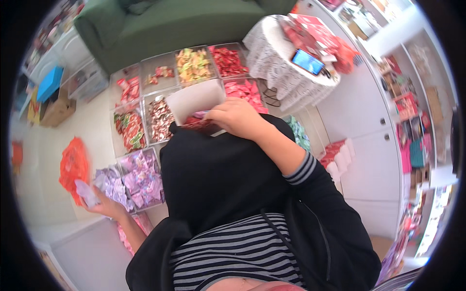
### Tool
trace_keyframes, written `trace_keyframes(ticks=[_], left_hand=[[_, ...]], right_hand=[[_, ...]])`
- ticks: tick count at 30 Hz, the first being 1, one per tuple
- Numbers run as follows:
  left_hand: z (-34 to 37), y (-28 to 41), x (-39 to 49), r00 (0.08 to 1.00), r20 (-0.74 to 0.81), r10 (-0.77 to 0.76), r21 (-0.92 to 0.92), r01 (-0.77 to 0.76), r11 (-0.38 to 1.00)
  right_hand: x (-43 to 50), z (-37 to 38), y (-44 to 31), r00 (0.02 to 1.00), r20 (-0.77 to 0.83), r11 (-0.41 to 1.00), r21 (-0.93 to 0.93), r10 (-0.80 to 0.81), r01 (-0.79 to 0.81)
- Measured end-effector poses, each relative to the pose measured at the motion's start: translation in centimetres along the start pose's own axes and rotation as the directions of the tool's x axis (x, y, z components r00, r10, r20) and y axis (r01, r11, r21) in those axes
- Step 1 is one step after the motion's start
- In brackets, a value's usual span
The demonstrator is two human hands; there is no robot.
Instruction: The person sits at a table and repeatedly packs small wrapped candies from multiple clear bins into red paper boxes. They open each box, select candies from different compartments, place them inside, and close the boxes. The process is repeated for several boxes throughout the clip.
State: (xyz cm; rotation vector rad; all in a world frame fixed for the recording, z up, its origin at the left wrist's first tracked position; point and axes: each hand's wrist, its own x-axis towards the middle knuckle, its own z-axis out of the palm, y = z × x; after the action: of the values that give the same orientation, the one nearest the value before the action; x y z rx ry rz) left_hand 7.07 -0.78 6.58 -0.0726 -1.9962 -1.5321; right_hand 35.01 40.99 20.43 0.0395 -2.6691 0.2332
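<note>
My right hand [236, 118] is at an open cardboard box [196, 96] with a raised pale lid, held near my lap; its fingers reach over the contents, red and purple wrapped pieces [198, 116]. To the left, my left hand [103, 205] holds a pale lilac wrapped piece [87, 193] beside a clear bin of lilac packets [113, 183]. Next to that stands a bin of purple packets [143, 178]. Beyond the box are clear bins of yellow packets [193, 65], red packets [227, 62], pink packets [244, 92] and brown-pink ones [160, 118].
A red plastic bag [74, 167] lies on the floor at left. A round table [269, 43] with a lace cloth bears a phone [307, 62]. A green sofa [182, 25] stands behind the bins, white cabinets [356, 120] at right, and a cardboard carton [60, 109] at left.
</note>
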Motion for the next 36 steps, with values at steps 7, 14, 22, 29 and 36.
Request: trace_keyframes(ticks=[7, 14, 22, 29, 36], left_hand=[[15.2, 24.1, -3.6, 0.600, 0.597, 0.533, -0.650, -0.028, 0.759], [16.2, 34.7, -8.6, 0.116, 0.625, 0.772, -0.685, -0.393, 0.614], [12.2, 30.8, -10.1, 0.286, 0.650, 0.704, -0.689, -0.167, 0.705], [9.7, 28.3, -12.1, 0.104, 0.707, 0.700, -0.637, -0.337, 0.693], [10.9, 27.8, -12.8, 0.182, 0.776, 0.604, -0.570, -0.206, 0.795]], right_hand=[[0.1, -2.7, -1.4, 0.981, -0.173, 0.995, -0.072, -0.084, 0.072], [-3.5, -7.4, -2.4, 0.941, -0.325, 0.966, -0.260, -0.095, 0.008], [-23.1, -19.4, -3.6, 0.695, -0.514, 0.754, -0.133, 0.503, -0.643], [-44.6, -18.8, -8.0, 0.155, -0.110, 0.111, -0.332, 0.982, -0.937], [-60.8, -8.3, -8.8, -0.240, -0.062, -0.238, -0.516, 0.969, -0.823]])
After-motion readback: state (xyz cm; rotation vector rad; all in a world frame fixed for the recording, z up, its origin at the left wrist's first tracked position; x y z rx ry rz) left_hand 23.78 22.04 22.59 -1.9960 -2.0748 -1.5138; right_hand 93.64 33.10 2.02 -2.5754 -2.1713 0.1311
